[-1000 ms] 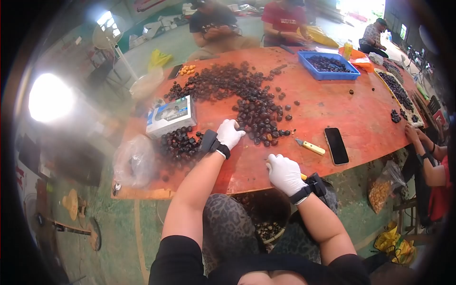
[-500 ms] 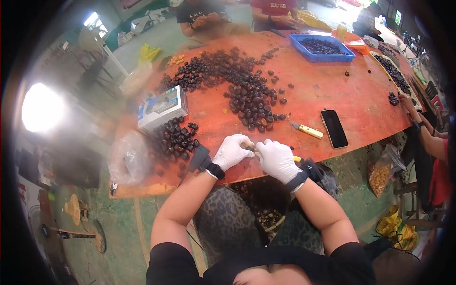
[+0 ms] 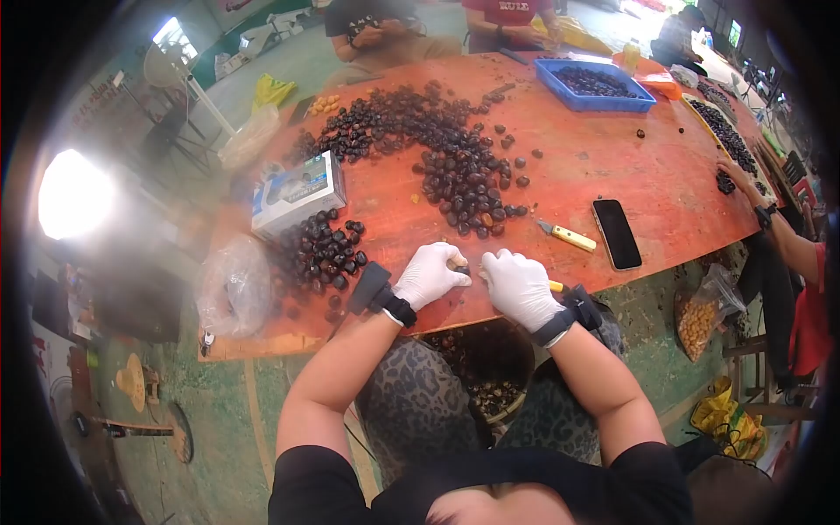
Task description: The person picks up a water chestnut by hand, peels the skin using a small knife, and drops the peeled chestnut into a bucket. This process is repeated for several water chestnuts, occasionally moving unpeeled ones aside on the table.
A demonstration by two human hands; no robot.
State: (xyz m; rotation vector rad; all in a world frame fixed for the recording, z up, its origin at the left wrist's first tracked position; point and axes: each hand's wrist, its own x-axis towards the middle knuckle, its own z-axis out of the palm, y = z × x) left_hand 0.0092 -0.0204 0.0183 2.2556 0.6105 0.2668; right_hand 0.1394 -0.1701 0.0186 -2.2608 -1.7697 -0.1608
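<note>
My left hand [image 3: 435, 276], in a white glove, is closed around a partly peeled chestnut [image 3: 461, 269], pale on top and dark below, just above the table's near edge. To its right, my right hand [image 3: 518, 285], also gloved, is closed in a fist on a knife; only its yellow handle end [image 3: 556, 286] sticks out and the blade is hidden. A small gap separates the hands. Beyond them, a heap of dark chestnuts [image 3: 464, 188] spreads over the red table [image 3: 560, 188]. A smaller pile of dark chestnuts [image 3: 325, 249] lies left of my left hand.
Another knife [image 3: 569, 235] and a phone [image 3: 618, 234] lie to the right. A box [image 3: 299, 194] and a plastic bag [image 3: 234, 289] sit at left. A blue tray [image 3: 599, 107] stands at the back. Below the edge is a container of shells [image 3: 497, 398]. Co-workers sit around.
My right hand has moved slightly right, away from the chestnut, opening a gap between my hands. My left hand stays nearly still. At the right, a co-worker's hand has moved a little.
</note>
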